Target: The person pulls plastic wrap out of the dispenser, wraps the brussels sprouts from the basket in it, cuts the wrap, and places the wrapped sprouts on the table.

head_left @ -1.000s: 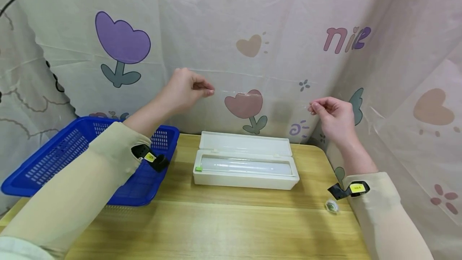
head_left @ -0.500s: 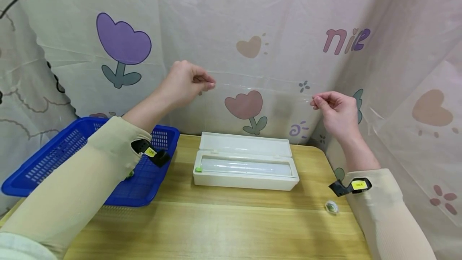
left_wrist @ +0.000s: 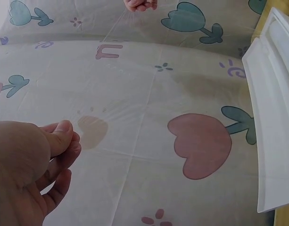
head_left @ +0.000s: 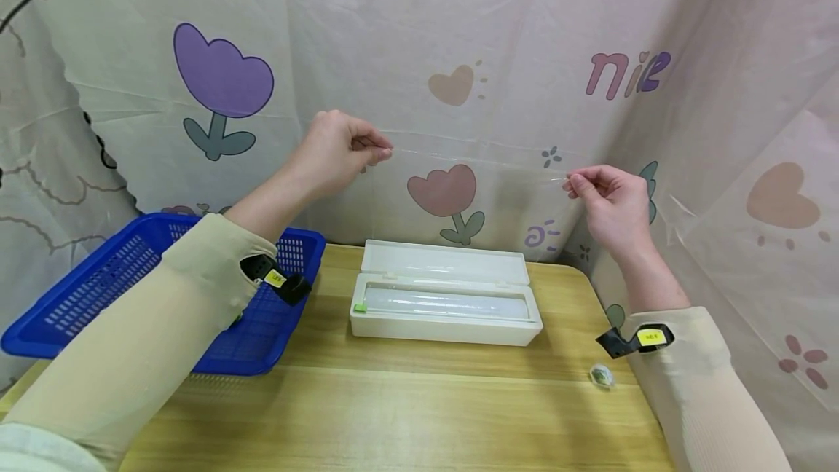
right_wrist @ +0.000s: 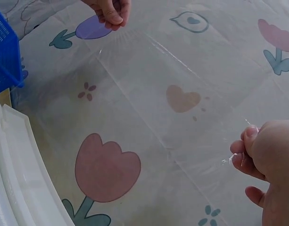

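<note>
Between both hands a sheet of clear cling film (right_wrist: 175, 56) is stretched taut in the air, visible mostly by its glints and thin edge lines. My left hand (head_left: 337, 151) pinches one corner between thumb and fingertips. At the other end, my right hand (head_left: 615, 204) pinches the opposite corner, where the film bunches a little at the fingertips in the right wrist view. Below the film on the table sits a white cling film dispenser box (head_left: 446, 329), its lid (head_left: 446, 259) raised, with a film roll (head_left: 446, 303) inside and a green slider (head_left: 360, 308) at its left end.
A blue plastic basket (head_left: 275, 344) stands at the left, partly covered by the left arm, with a bit of something green inside. Near the table's right edge lies a small green item in clear wrap (head_left: 601, 376). A printed curtain (head_left: 367, 35) hangs behind the table (head_left: 406, 414).
Both hands have risen slightly, lifting the stretched film with them. Over the last half second they stay almost still. Box, basket and small wrapped item have not moved.
</note>
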The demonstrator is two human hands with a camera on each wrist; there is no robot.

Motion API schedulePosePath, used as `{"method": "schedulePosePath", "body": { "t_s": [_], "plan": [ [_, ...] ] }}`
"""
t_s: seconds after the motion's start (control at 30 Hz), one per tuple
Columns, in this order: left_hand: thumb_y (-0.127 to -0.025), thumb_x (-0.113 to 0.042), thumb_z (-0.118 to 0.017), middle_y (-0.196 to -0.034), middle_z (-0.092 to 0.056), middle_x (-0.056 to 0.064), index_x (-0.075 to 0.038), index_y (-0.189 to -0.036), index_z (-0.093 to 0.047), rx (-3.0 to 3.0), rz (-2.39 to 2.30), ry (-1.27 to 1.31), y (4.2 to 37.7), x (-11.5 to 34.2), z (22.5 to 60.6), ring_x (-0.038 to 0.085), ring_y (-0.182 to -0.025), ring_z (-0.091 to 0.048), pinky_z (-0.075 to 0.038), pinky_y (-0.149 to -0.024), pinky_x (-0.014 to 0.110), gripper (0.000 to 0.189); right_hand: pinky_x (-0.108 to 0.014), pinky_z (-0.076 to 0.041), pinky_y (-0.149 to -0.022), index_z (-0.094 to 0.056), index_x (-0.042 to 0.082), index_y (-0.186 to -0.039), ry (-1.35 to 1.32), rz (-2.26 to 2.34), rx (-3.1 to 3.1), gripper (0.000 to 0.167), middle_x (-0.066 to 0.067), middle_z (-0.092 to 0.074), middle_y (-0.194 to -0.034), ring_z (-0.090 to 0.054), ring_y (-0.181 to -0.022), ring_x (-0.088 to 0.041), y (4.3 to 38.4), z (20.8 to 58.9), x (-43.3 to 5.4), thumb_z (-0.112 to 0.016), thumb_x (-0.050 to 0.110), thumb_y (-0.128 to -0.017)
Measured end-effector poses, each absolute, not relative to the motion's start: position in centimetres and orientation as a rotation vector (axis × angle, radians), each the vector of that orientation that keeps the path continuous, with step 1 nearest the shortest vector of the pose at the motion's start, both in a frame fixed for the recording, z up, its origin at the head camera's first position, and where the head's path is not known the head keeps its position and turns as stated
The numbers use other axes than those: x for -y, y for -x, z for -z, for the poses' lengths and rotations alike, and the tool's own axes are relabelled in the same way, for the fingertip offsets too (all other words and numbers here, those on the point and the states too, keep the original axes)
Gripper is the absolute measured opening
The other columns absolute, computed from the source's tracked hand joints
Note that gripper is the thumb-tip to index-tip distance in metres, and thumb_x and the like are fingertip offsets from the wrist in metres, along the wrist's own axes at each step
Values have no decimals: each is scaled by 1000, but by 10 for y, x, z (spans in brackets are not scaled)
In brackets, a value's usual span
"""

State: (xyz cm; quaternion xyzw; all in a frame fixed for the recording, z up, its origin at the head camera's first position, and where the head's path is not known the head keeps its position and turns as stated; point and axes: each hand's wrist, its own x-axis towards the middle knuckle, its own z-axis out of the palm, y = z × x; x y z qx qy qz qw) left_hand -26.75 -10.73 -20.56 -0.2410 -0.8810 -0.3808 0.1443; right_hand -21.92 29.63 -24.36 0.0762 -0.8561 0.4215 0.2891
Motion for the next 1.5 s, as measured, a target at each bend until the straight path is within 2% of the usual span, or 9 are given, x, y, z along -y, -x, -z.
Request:
{"method": "schedulePosePath", "body": {
  "t_s": [0.17,0.5,0.73,0.9,1.07,1.23,1.37,1.5],
  "plan": [
    [-98,-10,-78,-96,-79,8,-6,-104,-83,2515,1094,706,267,107,207,18,-78,-71,-55,-66,23,9,-14,-53,-83,-74,-5,-115,-209,-1132,2276,23,-1,-75,-98,-67,-88,-8,218,244,-296,-66,15,-106],
    [-96,-8,-80,-96,-79,6,-6,-101,-84,2462,1113,805,247,115,213,20,-86,-74,-54,-72,18,7,-15,-54,-84,-75,-5,-112,-311,-1168,2261,17,3,-75,-97,-68,-88,-11,198,252,-303,-67,8,-105],
    [-96,-9,-80,-94,-79,2,-11,-100,-84,2489,1092,887,217,124,217,16,-85,-72,-57,-73,22,7,-16,-55,-83,-73,-11,-107,-480,-1222,2244,10,-4,-75,-93,-68,-84,-14,168,254,-310,-67,-5,-101],
    [-96,-9,-80,-93,-78,-5,-15,-100,-84,2498,1027,981,194,133,223,10,-84,-71,-58,-73,27,9,-19,-57,-83,-70,-17,-102,-628,-1403,2216,8,-9,-76,-93,-70,-84,-15,147,256,-314,-63,-17,-98],
    [-97,-6,-78,-93,-78,-6,-17,-99,-84,2492,1028,1129,175,142,233,8,-84,-72,-61,-74,30,13,-19,-58,-79,-72,-11,-100,-722,-1385,2271,15,-10,-75,-91,-71,-83,-13,126,261,-319,-62,-21,-96],
    [-94,-2,-79,-94,-77,-14,-21,-99,-83,2500,1131,1325,160,150,247,7,-86,-73,-61,-74,31,21,-19,-58,-76,-74,-9,-102,-860,-1400,2311,24,-11,-75,-93,-71,-83,-14,111,268,-326,-61,-27,-92],
    [-95,-6,-80,-94,-76,-17,-22,-100,-82,2506,1204,1481,153,153,261,9,-83,-73,-60,-69,29,17,-23,-59,-78,-74,-8,-103,-998,-1520,2324,31,-12,-76,-96,-73,-86,-14,102,276,-332,-59,-31,-89],
    [-97,-14,-79,-93,-76,-16,-22,-100,-82,2536,1275,1578,146,155,277,10,-80,-73,-60,-70,29,9,-26,-60,-80,-75,-3,-107,-1161,-1576,2349,41,-14,-75,-97,-73,-88,-17,96,286,-336,-58,-34,-86]
  ]
}}
